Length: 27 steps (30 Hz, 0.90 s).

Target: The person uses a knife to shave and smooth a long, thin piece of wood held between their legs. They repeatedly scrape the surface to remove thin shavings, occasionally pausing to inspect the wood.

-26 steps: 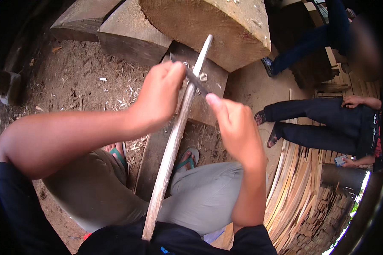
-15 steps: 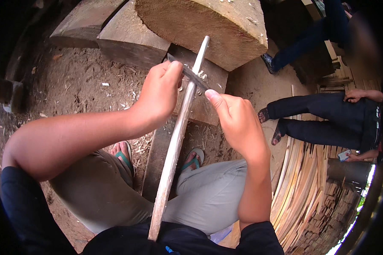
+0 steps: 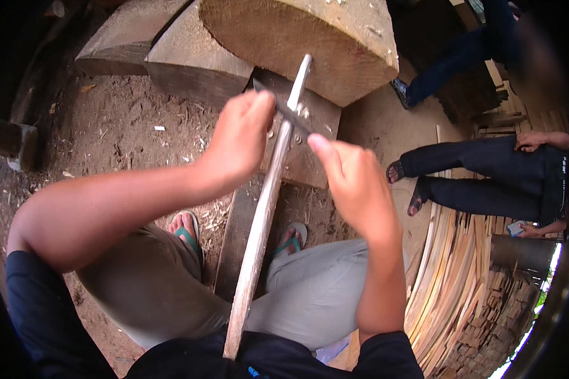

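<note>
A long pale stick [image 3: 263, 211], its bark mostly shaved off, slants from my belly up to the sawn face of a big wood block. Across its upper part lies a dark narrow knife [image 3: 288, 114], pointed at the far left end. My left hand [image 3: 241, 136] is closed around the knife on the left side of the stick, near that point. On the right, my right hand [image 3: 355, 180] grips the other end, thumb stretched along it; its handle is hidden in the fist. Curled shavings [image 3: 303, 112] sit beside the blade.
Beyond the stick stands the large wood block [image 3: 310, 47], with more timber blocks [image 3: 199, 60] at its left. A plank [image 3: 237, 237] lies between my sandalled feet. Long wood strips [image 3: 446, 278] are piled at right, near a standing person [image 3: 480, 164]; another person's leg [image 3: 446, 66] shows farther back.
Both hands and the knife stay at almost the same spot on the stick. My left hand is slightly blurred, and the whole view has shifted a little.
</note>
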Each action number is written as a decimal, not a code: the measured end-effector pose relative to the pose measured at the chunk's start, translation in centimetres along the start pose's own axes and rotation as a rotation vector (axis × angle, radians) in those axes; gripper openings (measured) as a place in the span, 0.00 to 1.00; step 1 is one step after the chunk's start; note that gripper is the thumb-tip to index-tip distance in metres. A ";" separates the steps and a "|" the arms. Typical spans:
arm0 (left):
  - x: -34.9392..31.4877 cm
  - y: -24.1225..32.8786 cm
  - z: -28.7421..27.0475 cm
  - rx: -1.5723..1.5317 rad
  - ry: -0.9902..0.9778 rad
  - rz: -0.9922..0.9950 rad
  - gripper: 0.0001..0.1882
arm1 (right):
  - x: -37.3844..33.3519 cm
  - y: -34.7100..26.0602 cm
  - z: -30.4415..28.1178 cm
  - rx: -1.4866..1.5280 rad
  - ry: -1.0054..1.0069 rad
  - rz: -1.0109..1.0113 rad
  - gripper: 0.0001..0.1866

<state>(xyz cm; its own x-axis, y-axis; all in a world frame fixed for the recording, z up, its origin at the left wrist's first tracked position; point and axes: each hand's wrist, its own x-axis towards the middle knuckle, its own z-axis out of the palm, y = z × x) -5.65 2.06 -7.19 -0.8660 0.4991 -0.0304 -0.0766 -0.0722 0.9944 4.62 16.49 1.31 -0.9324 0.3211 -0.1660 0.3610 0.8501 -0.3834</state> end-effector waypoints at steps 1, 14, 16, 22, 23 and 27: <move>0.3 0.7 0.2 -0.046 0.036 -0.059 0.17 | 0.2 0.0 -0.1 0.007 0.018 -0.007 0.31; -0.7 0.1 0.5 -0.004 0.050 -0.060 0.16 | -0.2 -0.1 -0.4 0.020 -0.057 0.042 0.32; -0.8 0.1 0.8 -0.113 0.022 -0.096 0.16 | -0.9 0.5 0.0 0.076 -0.059 0.065 0.32; -4.7 2.5 0.4 -0.168 0.068 -0.099 0.17 | -2.8 1.1 0.7 0.184 -0.059 -0.063 0.29; -6.3 3.4 0.2 -0.140 0.068 -0.160 0.17 | -3.5 1.1 0.5 0.234 -0.097 -0.084 0.29; -12.3 3.7 0.0 -0.181 0.143 -0.422 0.19 | -5.5 0.1 -1.0 0.038 -0.306 -0.130 0.29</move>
<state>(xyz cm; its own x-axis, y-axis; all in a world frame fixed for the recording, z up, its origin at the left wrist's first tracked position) 4.77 -4.34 -3.15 -0.7988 0.3945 -0.4541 -0.5101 -0.0442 0.8590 9.81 15.24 3.06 -0.9240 0.0658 -0.3766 0.2454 0.8575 -0.4522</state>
